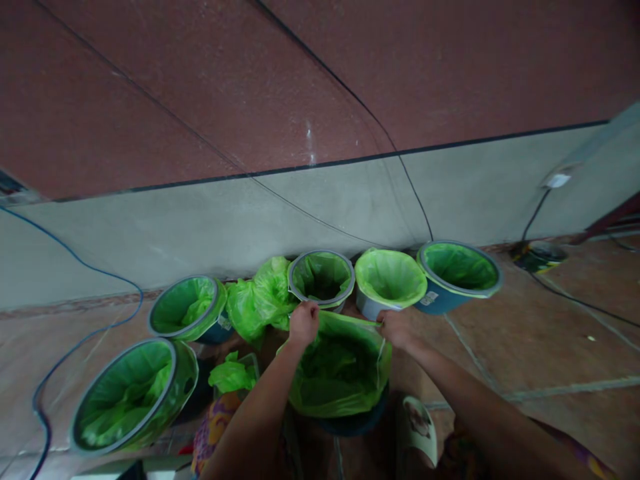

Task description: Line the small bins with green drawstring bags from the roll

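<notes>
A green plastic bag (345, 393) lines a dark bin (356, 424) standing on the floor right in front of me. My left hand (304, 323) is closed on the bag's top edge at the left. At the right, my right hand (394, 328) pinches the same edge, so the rim is drawn straight between them. The bag's mouth gapes toward me, and its inside is dark. A thin pale drawstring (380, 363) hangs near my right hand. Just beyond my hands stand a grey-rimmed lined bin (321, 303) and a pale lined bin (371, 308).
A blue lined bin (435, 298) stands at the right by the wall (280, 207). Two more lined bins, a back one (219, 330) and a front one (181, 390), are at the left. Filled green bags (270, 293) lie between. A blue hose (90, 333) and a black cable (585, 304) cross the floor.
</notes>
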The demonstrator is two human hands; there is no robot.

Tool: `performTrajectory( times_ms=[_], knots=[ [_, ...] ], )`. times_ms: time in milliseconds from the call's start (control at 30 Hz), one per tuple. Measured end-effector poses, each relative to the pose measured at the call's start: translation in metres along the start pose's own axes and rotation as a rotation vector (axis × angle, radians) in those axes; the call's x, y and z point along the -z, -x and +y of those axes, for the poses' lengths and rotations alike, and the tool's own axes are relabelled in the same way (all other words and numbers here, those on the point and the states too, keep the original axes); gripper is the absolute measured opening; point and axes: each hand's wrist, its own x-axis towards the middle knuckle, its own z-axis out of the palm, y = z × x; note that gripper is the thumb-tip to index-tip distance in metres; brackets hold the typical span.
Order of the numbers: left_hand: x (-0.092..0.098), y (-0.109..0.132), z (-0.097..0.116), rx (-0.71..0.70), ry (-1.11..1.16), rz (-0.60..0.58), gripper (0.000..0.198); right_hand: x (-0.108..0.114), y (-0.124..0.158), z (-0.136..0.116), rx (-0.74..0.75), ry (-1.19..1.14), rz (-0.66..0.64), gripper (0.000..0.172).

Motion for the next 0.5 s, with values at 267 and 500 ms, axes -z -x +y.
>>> performTrajectory(
  times_ms=[267,500],
  knots=[
    [0.005,0.001,-0.004,-0.022,-0.035,-0.015,0.027,0.007,-0.004,-0.001,-0.033,-0.003,0.015,0.031],
    [0.031,0.028,-0.047,0.286,0.062,-0.019,0.039,0.008,-0.012,0.005,-0.045,-0.288,0.003,0.024]
  ],
)
